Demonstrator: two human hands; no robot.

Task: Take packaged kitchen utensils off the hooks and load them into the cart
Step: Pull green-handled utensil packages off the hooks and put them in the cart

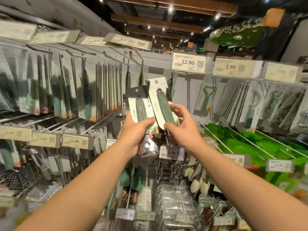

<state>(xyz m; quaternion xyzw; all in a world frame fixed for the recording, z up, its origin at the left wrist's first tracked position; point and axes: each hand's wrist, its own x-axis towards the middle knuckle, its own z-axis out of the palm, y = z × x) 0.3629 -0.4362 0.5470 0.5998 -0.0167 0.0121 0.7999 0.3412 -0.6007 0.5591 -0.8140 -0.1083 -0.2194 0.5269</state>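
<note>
My left hand [136, 132] grips a carded utensil pack [138, 105] with a green handle, and a shiny metal blade shows below the palm. My right hand [181, 124] pinches a second green-handled pack [162, 104] on a pale card, tilted and touching the first. Both packs are off the hooks, held in front of the hook rack [133, 55]. More packaged utensils [93, 90] hang in rows to the left. No cart is in view.
Price tags [188, 63] line the shelf rails. Peelers and other tools [206, 99] hang at right above green packages [250, 144]. Long bare hook rods [215, 139] stick out toward me. Clear boxed goods [173, 197] sit below.
</note>
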